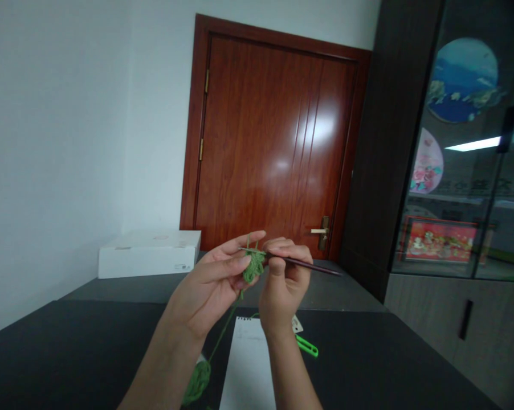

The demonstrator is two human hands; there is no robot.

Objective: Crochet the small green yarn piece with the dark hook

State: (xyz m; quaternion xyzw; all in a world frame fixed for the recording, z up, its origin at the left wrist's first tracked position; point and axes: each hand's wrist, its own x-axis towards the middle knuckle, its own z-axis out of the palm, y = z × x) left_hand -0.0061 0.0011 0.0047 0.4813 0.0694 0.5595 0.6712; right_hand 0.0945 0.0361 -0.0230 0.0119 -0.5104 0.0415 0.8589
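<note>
- The little green crochet piece is up in the air in front of you, above the bench, pinched between the thumb and fingers of your left hand. That grip is closed narrow on the piece.
- Your right hand has its grip wrapped around the crochet hook, with the tip in at the piece and the dark shaft pointing off to the right.
- I'd say pinch right next to the stitch you're working, so the piece doesn't twist when the hook pulls through.
- The yarn strand drops from the piece down to the yarn ball by your left forearm. It looks fairly slack. A bit of even tension over a left finger should give tidier loops.
- Under your wrists there's a white sheet and, just beside it, a green-handled tool. I can't tell what kind.
- As for writing, the sheet has faint marks at the top and the white box at the back has a small dark print, but both are too small to read. Same goes for the pictures in the glass cabinet.
</note>
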